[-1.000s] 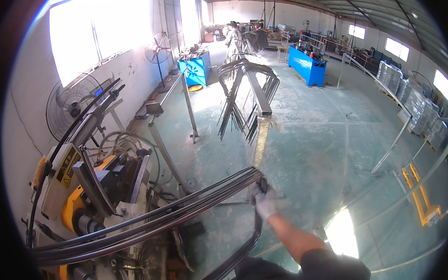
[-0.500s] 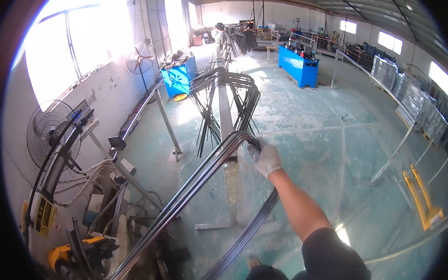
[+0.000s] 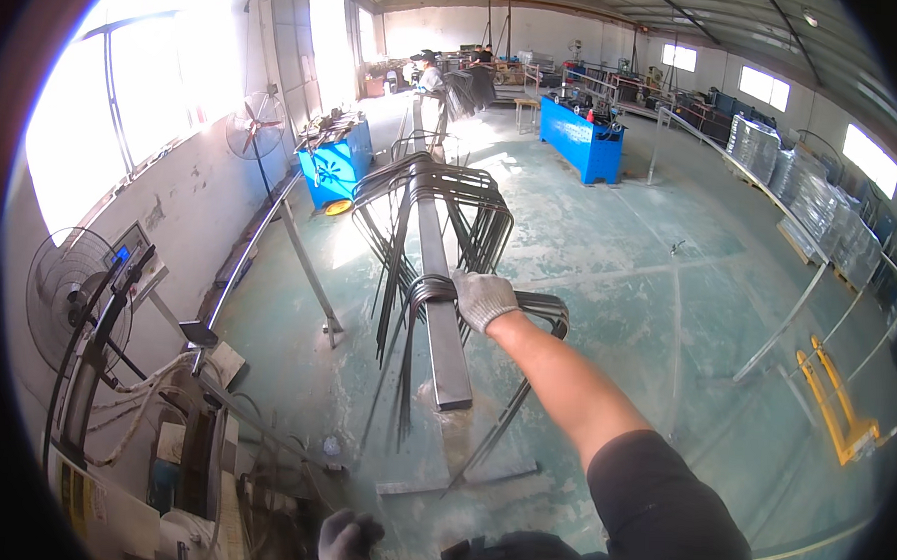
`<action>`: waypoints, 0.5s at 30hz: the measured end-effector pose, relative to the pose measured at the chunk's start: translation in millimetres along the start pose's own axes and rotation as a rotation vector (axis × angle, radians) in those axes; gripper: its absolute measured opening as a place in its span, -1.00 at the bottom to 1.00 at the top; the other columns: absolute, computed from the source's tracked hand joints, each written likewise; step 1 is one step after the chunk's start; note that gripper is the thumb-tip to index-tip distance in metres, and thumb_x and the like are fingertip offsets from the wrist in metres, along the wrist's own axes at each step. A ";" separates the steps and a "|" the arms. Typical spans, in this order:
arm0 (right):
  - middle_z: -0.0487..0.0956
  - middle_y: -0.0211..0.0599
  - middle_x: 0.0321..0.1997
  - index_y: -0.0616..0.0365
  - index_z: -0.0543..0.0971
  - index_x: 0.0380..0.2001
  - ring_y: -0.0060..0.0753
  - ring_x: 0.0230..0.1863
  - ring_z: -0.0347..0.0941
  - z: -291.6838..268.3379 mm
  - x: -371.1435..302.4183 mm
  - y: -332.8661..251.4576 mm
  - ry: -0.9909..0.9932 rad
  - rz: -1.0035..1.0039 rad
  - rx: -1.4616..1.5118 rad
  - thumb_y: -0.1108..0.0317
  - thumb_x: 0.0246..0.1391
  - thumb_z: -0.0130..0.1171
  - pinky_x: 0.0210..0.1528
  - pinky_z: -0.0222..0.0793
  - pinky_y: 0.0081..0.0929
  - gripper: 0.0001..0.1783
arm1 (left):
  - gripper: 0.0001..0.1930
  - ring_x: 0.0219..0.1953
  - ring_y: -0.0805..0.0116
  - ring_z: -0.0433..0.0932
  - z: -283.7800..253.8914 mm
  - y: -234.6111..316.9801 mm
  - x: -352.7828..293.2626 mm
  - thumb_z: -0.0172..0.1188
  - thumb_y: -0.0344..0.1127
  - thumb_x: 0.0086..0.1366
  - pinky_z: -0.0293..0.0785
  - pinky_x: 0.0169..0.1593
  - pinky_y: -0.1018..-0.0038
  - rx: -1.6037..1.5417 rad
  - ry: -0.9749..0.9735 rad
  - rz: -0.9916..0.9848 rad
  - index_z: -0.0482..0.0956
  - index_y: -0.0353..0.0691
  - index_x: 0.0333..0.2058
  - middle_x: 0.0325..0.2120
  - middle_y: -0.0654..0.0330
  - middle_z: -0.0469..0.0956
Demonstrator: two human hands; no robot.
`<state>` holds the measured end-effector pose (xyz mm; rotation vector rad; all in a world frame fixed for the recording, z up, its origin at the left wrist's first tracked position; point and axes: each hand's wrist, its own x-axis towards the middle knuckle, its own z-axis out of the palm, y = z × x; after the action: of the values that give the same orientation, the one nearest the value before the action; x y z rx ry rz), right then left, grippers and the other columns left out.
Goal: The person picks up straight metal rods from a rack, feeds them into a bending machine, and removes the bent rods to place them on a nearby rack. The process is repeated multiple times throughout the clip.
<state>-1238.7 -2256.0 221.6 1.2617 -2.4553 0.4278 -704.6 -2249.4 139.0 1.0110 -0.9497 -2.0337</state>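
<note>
My right hand [image 3: 483, 300], in a pale work glove, is closed on a bundle of bent metal rods [image 3: 434, 289]. This bundle hangs over a long grey metal beam [image 3: 448, 365] near its close end, legs dangling on either side. Part of the bundle is hidden behind my fingers. Farther along the same beam hang several more bent rods [image 3: 413, 178], splayed to left and right. My left hand [image 3: 349, 544], also gloved, is low at the bottom edge, fingers loosely curled and apart, holding nothing visible.
Beside the wall on the left are fans [image 3: 73, 289], a machine with hoses [image 3: 153, 397] and a rail [image 3: 261, 227]. Two blue workbenches [image 3: 335, 165] [image 3: 582, 141] stand farther off. To the right are a yellow pallet jack [image 3: 838, 407] and wrapped stacks [image 3: 818, 186]. A person [image 3: 430, 79] is beyond the beam.
The rod bundle has moved forward and now rests over the beam, carried by my right hand. Its long legs no longer stretch across the lower left. My left hand has come into view.
</note>
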 end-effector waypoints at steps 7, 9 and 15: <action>0.84 -0.01 -0.18 0.07 0.76 -0.07 0.08 -0.13 0.84 29.5 74.7 25.2 -0.048 -0.201 -0.097 0.29 0.40 0.01 -0.06 0.74 0.04 -0.67 | -0.66 -0.08 0.03 0.77 68.4 -20.1 43.9 0.22 -0.46 0.51 0.75 0.07 0.13 0.115 -0.065 -0.100 0.60 -0.44 0.19 -0.05 -0.08 0.75; 0.84 -0.03 -0.09 0.08 0.76 -0.04 0.06 -0.07 0.84 38.7 119.2 41.1 -0.102 -0.188 -0.219 0.28 0.44 0.03 -0.06 0.74 0.03 -0.68 | -0.66 -0.07 0.04 0.77 77.6 -26.5 40.4 0.23 -0.47 0.50 0.75 0.06 0.15 0.165 0.010 -0.154 0.60 -0.44 0.19 -0.06 -0.08 0.75; 0.78 0.04 0.16 0.18 0.72 0.07 0.03 0.09 0.81 27.0 248.8 27.7 0.065 0.351 0.188 0.18 0.47 0.13 0.08 0.75 0.01 -0.64 | -0.69 -0.10 0.11 0.75 76.1 -57.0 24.5 0.27 -0.46 0.51 0.75 0.03 0.22 0.037 0.362 -0.025 0.63 -0.30 0.17 -0.07 -0.01 0.75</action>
<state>-1401.3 -2430.4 302.4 0.8609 -2.6323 0.7939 -794.2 -2216.3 116.4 1.3597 -0.7857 -1.7742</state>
